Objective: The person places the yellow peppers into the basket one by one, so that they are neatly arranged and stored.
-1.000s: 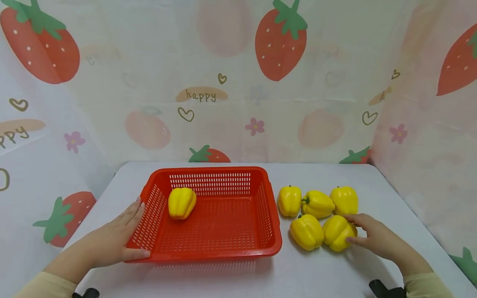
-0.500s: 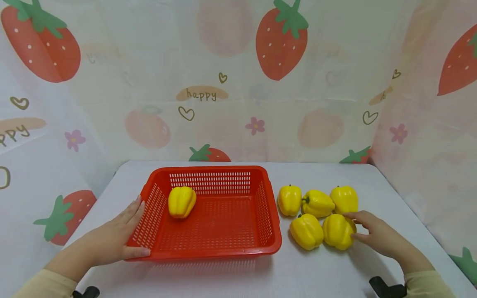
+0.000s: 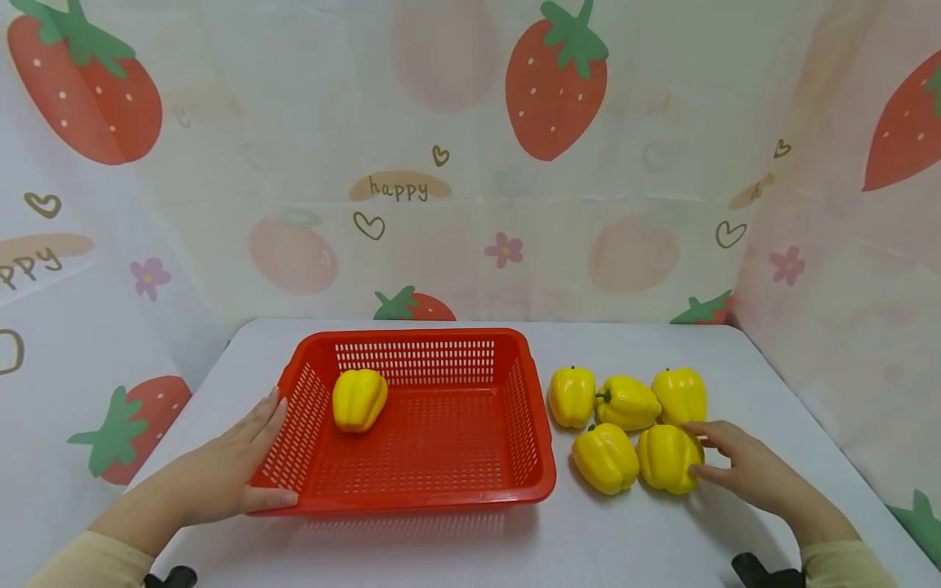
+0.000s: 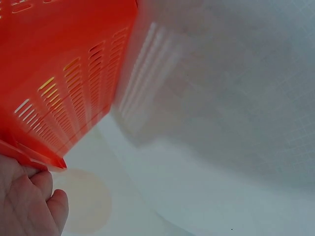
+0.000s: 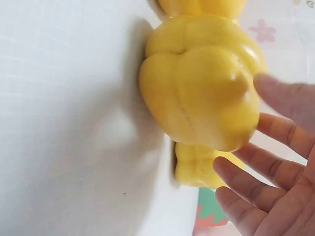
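In the head view, a red perforated plastic basket (image 3: 412,500) stands left of centre with one yellow bell pepper (image 3: 359,400) inside. My left hand (image 3: 216,478) rests against its left side, fingers stretched along the rim and thumb on the front corner. The left wrist view shows fingertips (image 4: 58,206) just under the rim. To the right, my right hand (image 3: 753,465) touches the nearest right yellow bell pepper (image 3: 669,459), which sits on the table. Seen from the right wrist, its thumb (image 5: 280,96) meets that pepper (image 5: 202,83) while the other fingers stay loosely extended beside it.
Several more yellow bell peppers (image 3: 605,458) sit close together between basket and right hand. The white table (image 3: 412,555) has its back edge against a strawberry-printed curtain (image 3: 456,245). Black wrist straps (image 3: 764,572) show at the bottom.
The pepper at my right hand has turned slightly, and the right fingers have shifted a little on its right side. My left hand and the basket have stayed in place.
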Demonstrator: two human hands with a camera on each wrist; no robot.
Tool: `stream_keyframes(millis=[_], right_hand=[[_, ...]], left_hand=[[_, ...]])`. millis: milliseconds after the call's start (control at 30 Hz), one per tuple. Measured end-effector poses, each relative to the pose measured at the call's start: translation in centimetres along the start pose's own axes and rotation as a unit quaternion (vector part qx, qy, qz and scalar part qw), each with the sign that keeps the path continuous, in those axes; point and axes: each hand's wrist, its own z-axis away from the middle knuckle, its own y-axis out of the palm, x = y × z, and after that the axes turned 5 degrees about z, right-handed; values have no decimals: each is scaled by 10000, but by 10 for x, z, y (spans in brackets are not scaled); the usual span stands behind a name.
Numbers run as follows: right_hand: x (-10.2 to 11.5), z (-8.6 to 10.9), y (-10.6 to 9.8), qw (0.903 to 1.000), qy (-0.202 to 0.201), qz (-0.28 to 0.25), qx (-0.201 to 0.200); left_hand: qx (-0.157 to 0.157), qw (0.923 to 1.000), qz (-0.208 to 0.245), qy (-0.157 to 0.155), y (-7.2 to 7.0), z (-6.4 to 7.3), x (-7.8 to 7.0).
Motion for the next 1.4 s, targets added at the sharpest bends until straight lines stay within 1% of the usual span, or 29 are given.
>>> stream_keyframes(millis=[100, 367, 633, 900, 1167, 1400], right_hand=[[-1, -1, 3, 9999, 85, -104, 48], [0, -1, 11, 9996, 224, -159, 105], [-2, -3, 19, 9999, 127, -61, -78], [-3, -5, 24, 9991, 269, -300, 138], [-3, -5, 26, 9994, 156, -296, -131], [-3, -4, 28, 9993, 198, -246, -219]], left_hand=[[0, 10000, 10, -10, 0, 0, 0], [2, 10000, -24, -13, 1, -1, 0], [-11, 10000, -53, -17, 2, -1, 1], [-79, 9999, -75, 28, 3, 0, 1], [-105, 9999, -63, 43, 2, 0, 1], [-102, 9999, -55, 45, 2, 0, 1]])
